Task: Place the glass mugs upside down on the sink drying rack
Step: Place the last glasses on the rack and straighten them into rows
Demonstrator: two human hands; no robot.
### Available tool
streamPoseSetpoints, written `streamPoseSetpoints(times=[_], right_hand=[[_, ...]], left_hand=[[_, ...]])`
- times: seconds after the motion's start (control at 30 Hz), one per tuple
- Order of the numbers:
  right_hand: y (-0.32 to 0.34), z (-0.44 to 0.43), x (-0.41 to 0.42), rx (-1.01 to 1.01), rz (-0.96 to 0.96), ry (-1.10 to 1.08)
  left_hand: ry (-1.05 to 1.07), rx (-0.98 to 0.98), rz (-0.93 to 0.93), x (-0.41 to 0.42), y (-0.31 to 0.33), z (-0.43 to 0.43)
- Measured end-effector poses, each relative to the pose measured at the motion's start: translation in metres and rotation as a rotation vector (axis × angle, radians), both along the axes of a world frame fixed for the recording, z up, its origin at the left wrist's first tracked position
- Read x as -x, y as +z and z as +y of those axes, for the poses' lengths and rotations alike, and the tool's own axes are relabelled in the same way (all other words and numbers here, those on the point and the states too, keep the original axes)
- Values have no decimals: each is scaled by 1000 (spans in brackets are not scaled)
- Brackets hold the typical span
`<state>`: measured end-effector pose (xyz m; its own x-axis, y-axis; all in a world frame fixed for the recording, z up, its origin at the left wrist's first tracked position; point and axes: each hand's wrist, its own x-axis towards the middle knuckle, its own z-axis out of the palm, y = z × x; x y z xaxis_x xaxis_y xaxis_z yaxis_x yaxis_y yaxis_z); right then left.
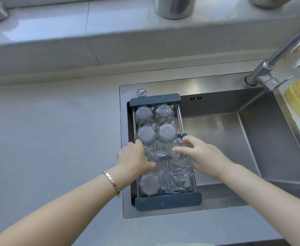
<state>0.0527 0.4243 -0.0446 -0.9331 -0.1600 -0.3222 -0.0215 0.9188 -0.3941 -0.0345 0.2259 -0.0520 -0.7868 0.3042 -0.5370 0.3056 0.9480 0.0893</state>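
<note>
Left hand: left hand (134,159) is over the third row of the dark grey slatted drying rack (165,203), fingers wrapped round a clear faceted glass mug (152,154) on the rack's left side.
Right hand: right hand (201,154) is curled over a second clear glass mug (182,159) on the right side, just beside the first one.
Mugs already down: four sit base-up in the two far rows, the nearest of them (146,134) touching distance from the left fingertips; a fifth (149,182) is base-up in the near-left corner.
Odd one out: the near-right mug (176,181) looks tipped, not squarely rim-down, though the glare makes it hard to call.
Rack position: bridging the left end of the stainless steel sink (252,139).
How to land it: set both rims flat on the slats, handles turned away from each other so they don't clash.
Watch for: wet glass knocking its neighbours; let go only once each mug sits steady.
</note>
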Motion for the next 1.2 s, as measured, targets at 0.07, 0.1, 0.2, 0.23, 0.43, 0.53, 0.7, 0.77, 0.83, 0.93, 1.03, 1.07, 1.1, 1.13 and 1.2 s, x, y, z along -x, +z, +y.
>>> streamPoseSetpoints(times=[0.07,0.1,0.2,0.23,0.43,0.53,0.7,0.77,0.83,0.93,1.03,1.07,1.1,1.13,1.2], right_hand=[[-3,-2,5,-16,-18,111],[-6,-3,9,-30,-30,166],[-15,-8,24,-101,-60,315],[-19,-11,28,-114,-61,350],[-41,-25,38,-111,-13,436],[-51,-26,25,-64,156,199],[-52,-41,1,285,-128,-576],[-52,-46,2,300,-242,-679],[-51,-52,6,287,-228,-705],[-54,-56,11,337,-155,-761],[-56,-55,7,408,-106,-805],[-58,-56,4,428,-92,-820],[-59,-58,2,442,-84,-838],[-60,-60,0,450,-77,-852],[-61,-62,-2,456,-69,-868]], left_hand=[[110,-8,-44,-1,-10,3],[176,-16,-72,-2,-14,4],[277,-6,-108,-6,-24,9],[288,7,-103,-7,-28,10],[150,87,-33,-12,-29,13],[3,-36,-20,-12,-31,7],[-164,-55,0,-10,-32,-1],[-133,-82,0,-9,-31,-1],[-81,-105,-10,-9,-30,3],[-15,-108,-12,-9,-29,7],[-10,-113,1,-10,-33,7],[-13,-113,1,-10,-35,7],[-18,-110,1,-11,-37,7],[-24,-105,0,-12,-38,7],[-39,-99,11,-14,-37,6]])
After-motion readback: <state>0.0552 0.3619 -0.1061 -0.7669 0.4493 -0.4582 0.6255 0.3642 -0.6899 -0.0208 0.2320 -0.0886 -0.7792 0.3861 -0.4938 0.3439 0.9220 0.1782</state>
